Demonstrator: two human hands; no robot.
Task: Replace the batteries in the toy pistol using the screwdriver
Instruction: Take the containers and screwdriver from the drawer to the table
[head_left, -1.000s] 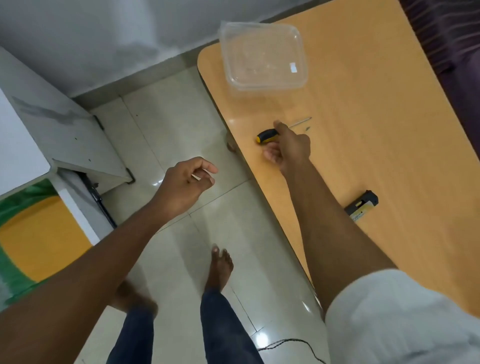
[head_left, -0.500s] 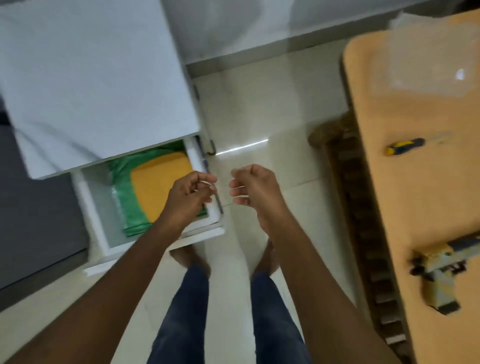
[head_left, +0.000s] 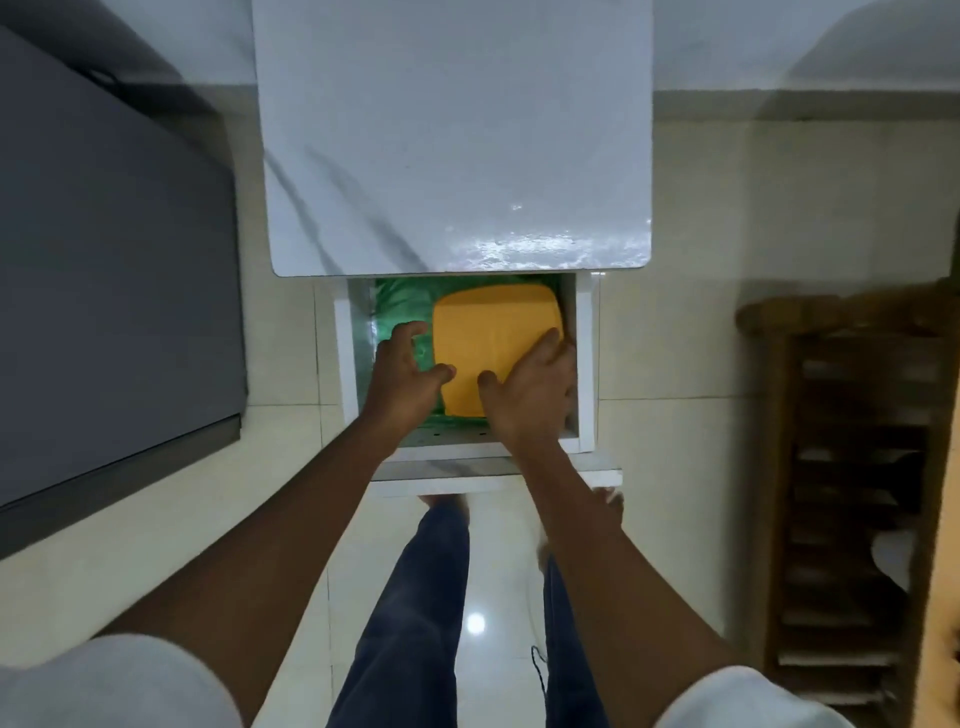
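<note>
- Since turning from the tabletop, now over an open drawer (head_left: 584, 364): left hand (head_left: 402, 376) spread empty, right hand (head_left: 530, 387) flat against yellow box (head_left: 493, 338).
- Pistol, screwdriver out of view; probably fetching batteries.

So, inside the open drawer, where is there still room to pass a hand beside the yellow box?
The drawer is crowded. The yellow box fills its right side, with the right hand over the narrow gap at the wall. Left of the box, the left hand hovers over green plastic: the only wider patch.
</note>
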